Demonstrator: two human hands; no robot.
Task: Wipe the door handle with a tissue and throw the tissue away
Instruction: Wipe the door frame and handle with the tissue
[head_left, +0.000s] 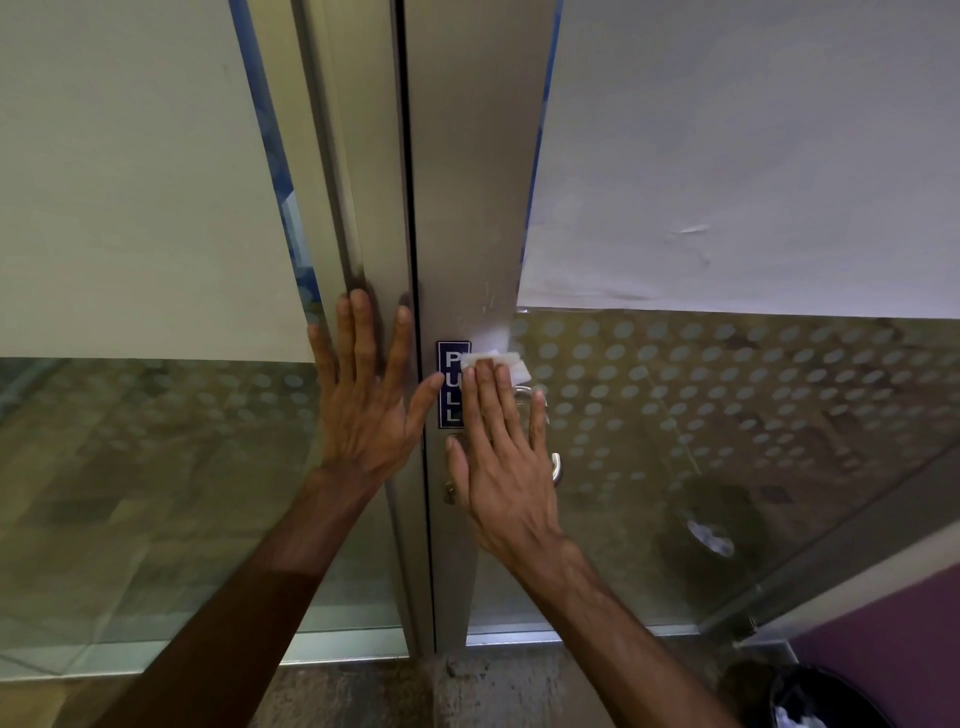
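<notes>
Pressing tissue (506, 362) near top of door handle (556, 467) w/ straight-fingered right hand (506, 467), leaning flat left hand (363, 400) on door frame (467, 208); might drop tissue, not pinching it.

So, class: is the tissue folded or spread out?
Folded: the tissue is a small layered pad, pressed against the door by the flat right hand.

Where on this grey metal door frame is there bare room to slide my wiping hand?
Free: the grey metal stile above the white tissue, between the dark door gap and the white paper sheet; also below the right hand. Crowded: around the blue PULL sign, where right hand, tissue, curved silver handle and left hand meet.
</notes>
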